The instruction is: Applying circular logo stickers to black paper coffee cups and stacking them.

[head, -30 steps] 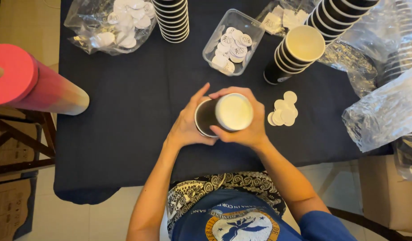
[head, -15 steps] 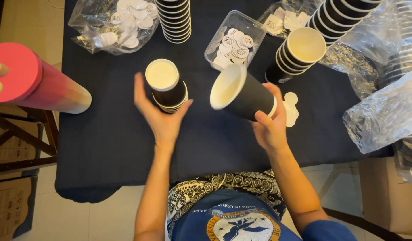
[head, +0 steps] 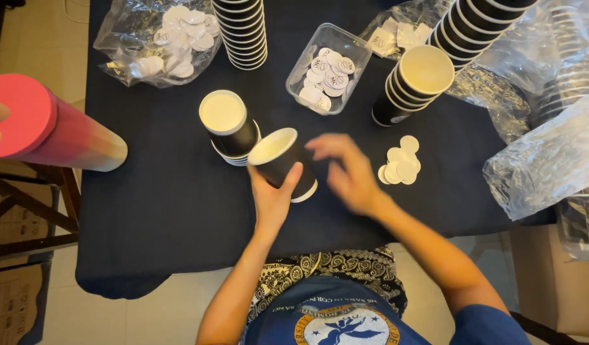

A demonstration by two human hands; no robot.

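1. Cup (head: 283, 163), black paper, tilting just right of short cup stack (head: 229, 126).
2. Left hand (head: 271, 199) gripping its wall.
3. Right hand (head: 347, 172) hovering open, blurred, beside it.
4. Probably light, crushable; gripping mid-wall gently.

A table covered in dark navy cloth (head: 154, 211) carries stacks of black paper cups (head: 243, 32), a clear plastic tub of round stickers (head: 328, 69), loose white round stickers (head: 400, 167), and crinkled clear plastic bags (head: 157, 38).

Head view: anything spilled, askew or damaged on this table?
Nothing is spilled or damaged. The left hand holds a tilted black paper cup; the blurred right hand hovers beside it. A few white stickers lie loose.
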